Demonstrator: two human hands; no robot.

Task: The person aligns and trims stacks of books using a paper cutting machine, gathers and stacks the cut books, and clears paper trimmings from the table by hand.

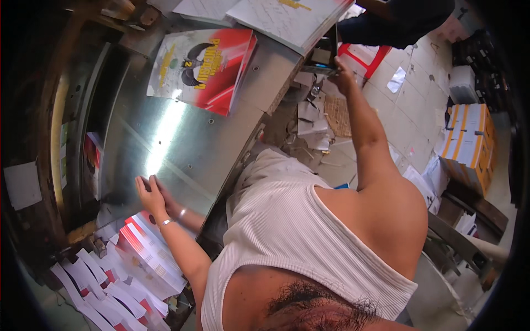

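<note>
My left hand point(148, 194) lies at the near left edge of the shiny metal tabletop point(215, 149), its fingers stretched out and holding nothing. The metal mirrors the hand and wrist, and a bracelet circles that wrist. My right arm reaches out to the far right, where my right hand point(345, 80) grips the edge of what looks like a dark open drawer point(326, 55) below the table's side. Its fingers are partly hidden. On the far part of the tabletop sits a stack of red and white printed booklets point(201, 69).
White-covered stacks point(292, 22) lie at the table's far end. Bundled papers point(149, 254) stand at lower left. Paper scraps point(314, 118) litter the floor beside the table. A red stool point(364, 58), another person's dark clothing point(397, 22) and a strapped carton point(469, 143) are at right.
</note>
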